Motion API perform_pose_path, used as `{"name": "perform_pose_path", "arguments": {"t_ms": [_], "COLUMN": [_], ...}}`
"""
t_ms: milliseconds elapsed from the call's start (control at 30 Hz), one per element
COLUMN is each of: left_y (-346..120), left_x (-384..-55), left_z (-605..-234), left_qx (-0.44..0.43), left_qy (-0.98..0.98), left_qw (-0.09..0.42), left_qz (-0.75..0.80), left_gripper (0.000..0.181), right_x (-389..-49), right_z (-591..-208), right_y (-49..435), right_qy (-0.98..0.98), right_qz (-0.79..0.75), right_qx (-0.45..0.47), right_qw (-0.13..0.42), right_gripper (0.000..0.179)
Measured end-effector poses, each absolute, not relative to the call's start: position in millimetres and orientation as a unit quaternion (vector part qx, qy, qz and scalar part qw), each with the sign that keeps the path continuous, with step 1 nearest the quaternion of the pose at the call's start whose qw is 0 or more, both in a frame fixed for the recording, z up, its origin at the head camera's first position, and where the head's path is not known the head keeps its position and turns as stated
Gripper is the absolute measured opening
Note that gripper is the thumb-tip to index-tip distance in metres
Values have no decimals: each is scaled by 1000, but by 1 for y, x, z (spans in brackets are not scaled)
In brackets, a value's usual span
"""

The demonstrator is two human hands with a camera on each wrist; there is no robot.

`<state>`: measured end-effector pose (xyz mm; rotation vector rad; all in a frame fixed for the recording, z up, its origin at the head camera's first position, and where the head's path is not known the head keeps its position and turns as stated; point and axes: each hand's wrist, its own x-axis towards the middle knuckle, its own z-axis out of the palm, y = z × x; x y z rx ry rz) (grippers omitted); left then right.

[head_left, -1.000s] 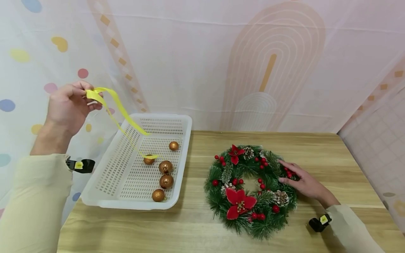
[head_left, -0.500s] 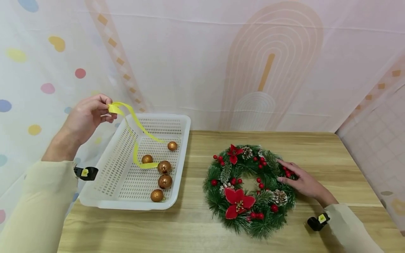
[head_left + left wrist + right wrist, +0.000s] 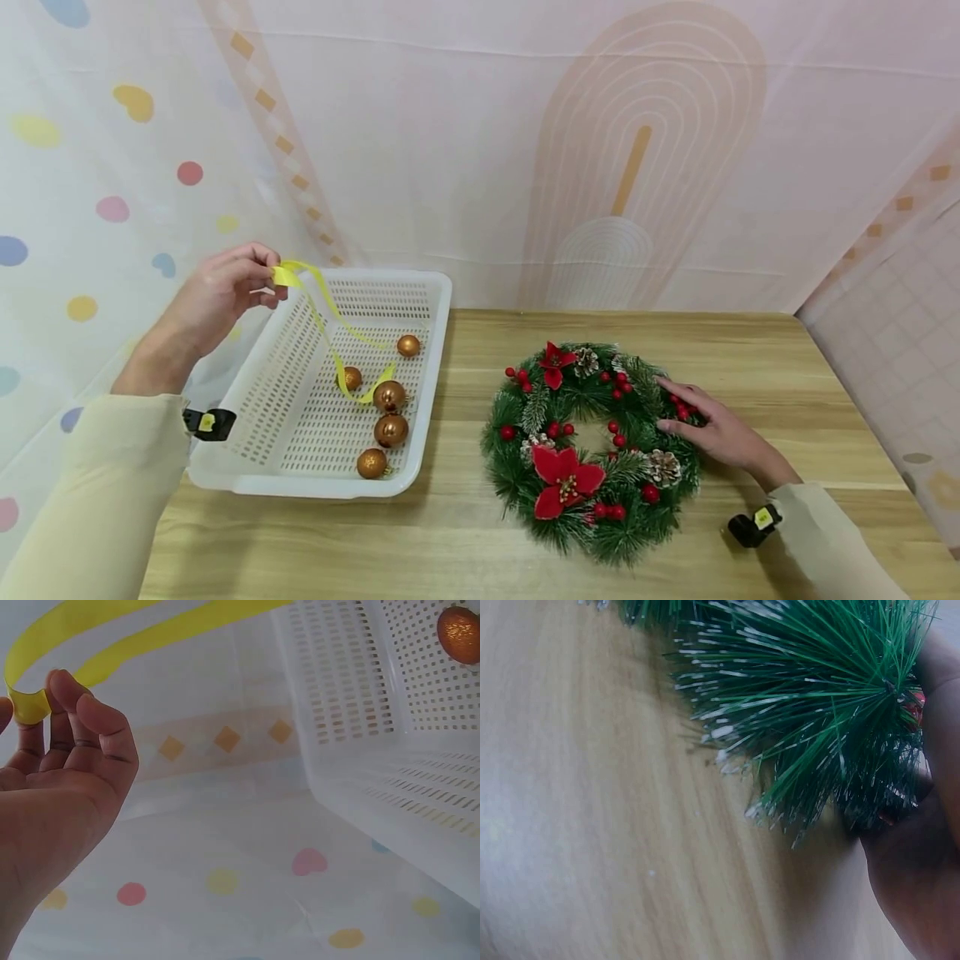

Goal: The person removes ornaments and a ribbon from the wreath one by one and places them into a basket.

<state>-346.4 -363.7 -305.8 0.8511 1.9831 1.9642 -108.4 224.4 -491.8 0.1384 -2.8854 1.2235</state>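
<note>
My left hand (image 3: 225, 292) is raised at the left edge of the white basket and pinches a yellow ribbon (image 3: 287, 277) near its middle. Both ends of the ribbon trail down into the basket (image 3: 300, 485), one beside a copper bauble (image 3: 389, 397). In the left wrist view the ribbon (image 3: 180, 628) loops over my fingers and runs off toward the basket wall. My right hand (image 3: 723, 435) rests with extended fingers on the right side of a green Christmas wreath (image 3: 510, 475) that carries red flowers, berries and pinecones. The right wrist view shows green needles (image 3: 817, 712) against that hand.
Several copper baubles lie in the basket, among them a glittery one (image 3: 371, 463) at the front and another (image 3: 408, 345) at the back right. Basket and wreath stand on a wooden table (image 3: 465, 550). A patterned cloth (image 3: 450, 150) hangs behind the table.
My left hand has moved right and down with the ribbon, lowering the ribbon's ends farther into the basket. The right hand and wreath have stayed in place.
</note>
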Motion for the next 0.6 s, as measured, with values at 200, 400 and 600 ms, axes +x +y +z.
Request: {"name": "perform_pose_path", "arguments": {"t_ms": [200,400,600], "left_y": [-364,-365,-364], "left_x": [-347,-347,-345], "left_z": [-320,-332,-340], "left_qx": [278,271,265], "left_qy": [706,740,768], "left_qw": [124,126,131], "left_qz": [640,602,568], "left_gripper": [21,18,17], "right_x": [-108,-109,-109], "right_z": [-492,-492,-492], "right_y": [225,225,225], "right_qy": [-920,-919,-921], "right_qz": [390,391,388], "right_qx": [44,42,40], "right_qw": [2,-1,0], "right_gripper": [64,65,65]}}
